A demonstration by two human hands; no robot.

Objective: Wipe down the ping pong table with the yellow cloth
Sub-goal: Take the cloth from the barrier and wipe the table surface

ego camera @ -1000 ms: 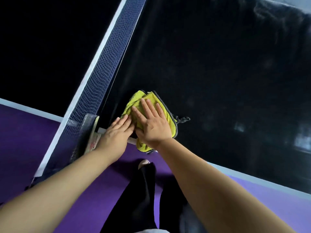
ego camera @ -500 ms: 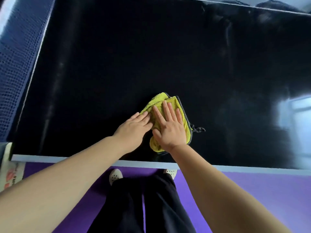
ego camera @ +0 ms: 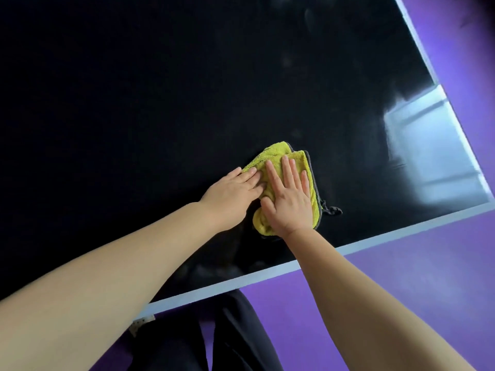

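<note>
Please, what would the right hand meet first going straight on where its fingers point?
Beyond the yellow cloth under the right hand, only bare ping pong table; the way looks free.

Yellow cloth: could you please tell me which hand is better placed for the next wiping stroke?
Probably the right hand: it lies flat over most of the yellow cloth, while the left hand only touches its left edge.
</note>
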